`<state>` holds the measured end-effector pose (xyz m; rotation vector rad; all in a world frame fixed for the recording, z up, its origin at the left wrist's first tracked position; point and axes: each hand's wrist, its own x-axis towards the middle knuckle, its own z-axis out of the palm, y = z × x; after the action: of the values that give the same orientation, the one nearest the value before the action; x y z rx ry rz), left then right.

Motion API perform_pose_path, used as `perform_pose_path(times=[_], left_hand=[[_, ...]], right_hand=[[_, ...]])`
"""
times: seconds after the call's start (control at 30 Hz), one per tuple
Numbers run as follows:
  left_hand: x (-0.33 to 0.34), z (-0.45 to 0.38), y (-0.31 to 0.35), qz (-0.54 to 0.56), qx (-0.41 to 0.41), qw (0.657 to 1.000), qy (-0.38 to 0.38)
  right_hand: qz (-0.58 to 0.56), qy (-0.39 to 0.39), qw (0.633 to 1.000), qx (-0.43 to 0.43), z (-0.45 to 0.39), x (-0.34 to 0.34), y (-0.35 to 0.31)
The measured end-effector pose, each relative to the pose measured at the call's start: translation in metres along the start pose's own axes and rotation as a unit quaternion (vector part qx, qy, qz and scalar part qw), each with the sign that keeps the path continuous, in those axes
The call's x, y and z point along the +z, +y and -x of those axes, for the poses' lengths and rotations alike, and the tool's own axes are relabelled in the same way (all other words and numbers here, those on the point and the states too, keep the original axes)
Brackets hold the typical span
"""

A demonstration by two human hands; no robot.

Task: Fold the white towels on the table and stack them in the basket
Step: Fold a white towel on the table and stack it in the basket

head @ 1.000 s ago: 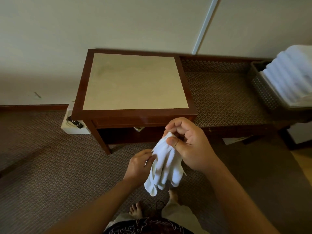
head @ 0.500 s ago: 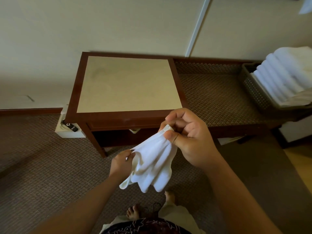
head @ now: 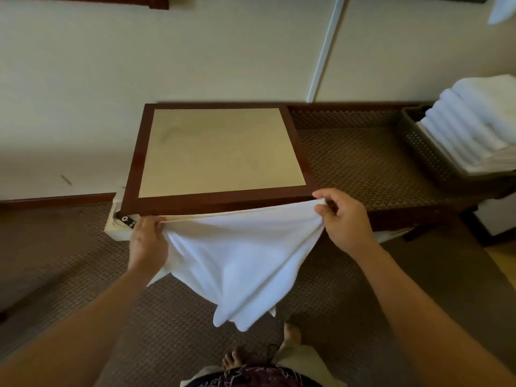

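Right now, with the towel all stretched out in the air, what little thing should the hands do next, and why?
Probably carry it forward and lay it flat on the table. The left hand and right hand each pinch a top corner of the white towel, pulled taut just in front of the table's near edge, while the rest hangs down. It needs a flat surface for folding.

I have both bare forearms reaching forward from the bottom corners, spread well apart. My left hand [head: 148,241] sits lower, knuckles up, fingers curled in a pinching grip on one corner of the white terry towel [head: 240,263]. My right hand [head: 344,216] is raised slightly higher, thumb and forefinger pinching the opposite corner, the other fingers loosely curled above it.
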<state>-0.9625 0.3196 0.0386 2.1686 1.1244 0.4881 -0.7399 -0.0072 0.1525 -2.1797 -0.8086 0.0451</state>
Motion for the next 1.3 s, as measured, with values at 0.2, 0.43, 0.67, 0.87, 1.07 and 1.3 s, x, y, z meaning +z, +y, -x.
perform_pose_path(times=[0.2, 0.43, 0.67, 0.87, 1.07, 1.3], left_hand=[[-0.027, -0.015, 0.036, 0.014, 0.126, 0.992, 0.018], [-0.032, -0.020, 0.031, -0.010, 0.119, 0.992, 0.041], [-0.031, -0.020, 0.000, -0.131, 0.291, 0.946, 0.058], [-0.023, -0.018, -0.014, -0.138, 0.251, 0.958, -0.023], [-0.016, -0.001, -0.026, -0.097, 0.164, 0.975, -0.113], [0.014, 0.011, -0.037, -0.087, 0.031, 0.989, -0.114]], right_hand=[[0.037, 0.133, 0.988, 0.071, 0.000, 0.023, 0.035], [-0.023, -0.067, 0.989, 0.127, 0.010, 0.046, 0.035], [-0.033, 0.029, 0.993, 0.112, 0.008, 0.042, 0.026], [-0.067, 0.052, 0.990, 0.116, 0.007, 0.036, 0.024], [-0.113, 0.088, 0.981, 0.135, 0.016, 0.034, 0.033], [-0.161, 0.163, 0.973, 0.033, 0.008, 0.041, -0.023]])
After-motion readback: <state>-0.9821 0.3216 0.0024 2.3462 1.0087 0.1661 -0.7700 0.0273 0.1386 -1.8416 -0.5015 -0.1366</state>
